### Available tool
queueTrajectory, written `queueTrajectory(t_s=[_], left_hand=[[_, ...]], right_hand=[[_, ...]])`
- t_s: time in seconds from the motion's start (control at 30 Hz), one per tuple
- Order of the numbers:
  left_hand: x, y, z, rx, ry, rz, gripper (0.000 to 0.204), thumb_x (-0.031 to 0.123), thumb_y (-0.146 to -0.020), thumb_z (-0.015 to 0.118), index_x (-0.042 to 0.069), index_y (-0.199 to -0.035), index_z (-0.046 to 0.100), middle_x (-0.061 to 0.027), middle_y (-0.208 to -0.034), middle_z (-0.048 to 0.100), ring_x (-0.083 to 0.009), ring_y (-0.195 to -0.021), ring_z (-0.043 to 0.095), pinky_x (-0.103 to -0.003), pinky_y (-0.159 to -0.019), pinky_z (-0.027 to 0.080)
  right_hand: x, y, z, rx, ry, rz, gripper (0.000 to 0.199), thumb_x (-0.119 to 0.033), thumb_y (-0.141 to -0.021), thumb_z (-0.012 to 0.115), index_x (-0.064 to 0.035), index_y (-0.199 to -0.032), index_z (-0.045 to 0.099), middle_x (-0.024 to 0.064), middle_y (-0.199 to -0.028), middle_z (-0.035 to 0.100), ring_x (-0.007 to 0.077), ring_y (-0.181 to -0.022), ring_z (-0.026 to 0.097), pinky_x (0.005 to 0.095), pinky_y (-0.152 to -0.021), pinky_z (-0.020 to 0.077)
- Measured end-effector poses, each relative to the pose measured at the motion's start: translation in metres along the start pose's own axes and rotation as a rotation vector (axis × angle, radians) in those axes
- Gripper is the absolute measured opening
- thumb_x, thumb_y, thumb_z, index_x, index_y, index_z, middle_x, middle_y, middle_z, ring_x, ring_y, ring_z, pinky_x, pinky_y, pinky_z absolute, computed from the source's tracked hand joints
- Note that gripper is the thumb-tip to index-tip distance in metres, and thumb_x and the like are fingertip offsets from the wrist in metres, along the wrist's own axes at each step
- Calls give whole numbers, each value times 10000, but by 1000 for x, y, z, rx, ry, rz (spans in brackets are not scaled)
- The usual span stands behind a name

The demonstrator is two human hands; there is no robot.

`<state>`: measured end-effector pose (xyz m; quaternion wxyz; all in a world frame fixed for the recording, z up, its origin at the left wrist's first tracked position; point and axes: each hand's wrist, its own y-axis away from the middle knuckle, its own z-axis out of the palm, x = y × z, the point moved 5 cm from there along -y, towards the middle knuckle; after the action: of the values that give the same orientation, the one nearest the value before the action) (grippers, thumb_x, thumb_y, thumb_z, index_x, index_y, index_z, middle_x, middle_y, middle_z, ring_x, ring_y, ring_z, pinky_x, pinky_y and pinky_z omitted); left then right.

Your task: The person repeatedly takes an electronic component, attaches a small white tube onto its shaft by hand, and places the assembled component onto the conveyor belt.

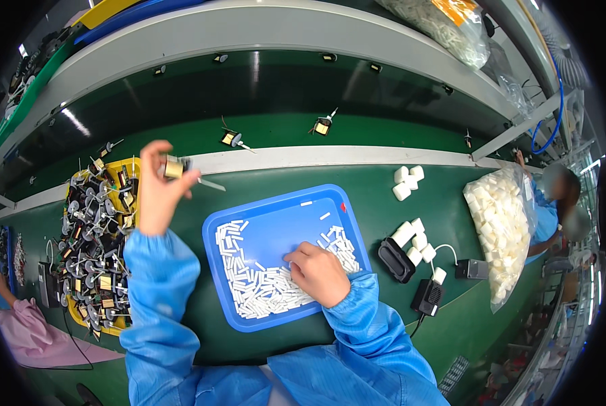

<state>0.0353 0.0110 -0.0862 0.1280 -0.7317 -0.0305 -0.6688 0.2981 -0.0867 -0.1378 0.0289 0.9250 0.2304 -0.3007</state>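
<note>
My left hand is raised beside the yellow bin, its fingers closed on a small coil part with a yellow-wrapped body and a thin white stem pointing right. My right hand is over the blue tray, fingertips pinched at the edge of a heap of short white tubes. Whether a tube is between those fingertips is too small to see. At left the yellow bin holds a pile of similar coil parts, with black pieces, grey discs and pale stems.
More coil parts lie on the green belt beyond the white rail. To the right are white foam blocks, a black tray-like piece, black boxes and a bag of white blocks. Co-workers sit at both sides.
</note>
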Motion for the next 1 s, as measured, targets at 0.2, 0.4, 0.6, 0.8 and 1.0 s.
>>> queueTrajectory(t_s=[0.2, 0.4, 0.6, 0.8, 1.0], left_hand=[[16, 110, 18, -128, 345, -106, 329, 0, -708, 718, 42, -950, 499, -109, -875, 612, -113, -673, 579, -195, -489, 464], [12, 154, 22, -96, 462, -215, 252, 47, -767, 690, 16, -942, 512, -146, -979, 601, -183, -757, 625, -239, -586, 519], [15, 177, 18, -134, 618, -157, 272, 1, -759, 676, 18, -945, 478, -191, -1027, 572, -339, -1009, 591, -325, -729, 562], [30, 180, 22, -179, 624, -91, 271, 0, -758, 678, 11, -918, 459, -227, -1024, 571, -354, -997, 592, -354, -748, 567], [32, 176, 27, -211, 621, -67, 280, -12, -757, 676, 8, -922, 451, -233, -1019, 571, -352, -989, 594, -366, -753, 567]], right_hand=[[-12, 5, 10, -28, 84, -13, 115, -99, -750, 614, -73, -860, 593, 98, -759, 547, 300, -736, 588, 400, -624, 489], [-19, 1, 17, -63, 139, -54, 112, -118, -749, 606, -84, -853, 584, 103, -773, 569, 307, -712, 591, 410, -593, 483], [-40, -1, -32, 44, -655, 76, 200, 40, -794, 571, -11, -977, 636, 72, -818, 596, 134, -733, 617, 211, -559, 498], [-56, 12, -57, 133, -1082, 66, 196, 45, -778, 639, 18, -972, 652, 122, -905, 623, 164, -785, 630, 233, -588, 546], [-55, 14, -59, 124, -893, 14, 184, 42, -772, 644, 18, -954, 658, 121, -897, 634, 167, -754, 640, 229, -592, 544]])
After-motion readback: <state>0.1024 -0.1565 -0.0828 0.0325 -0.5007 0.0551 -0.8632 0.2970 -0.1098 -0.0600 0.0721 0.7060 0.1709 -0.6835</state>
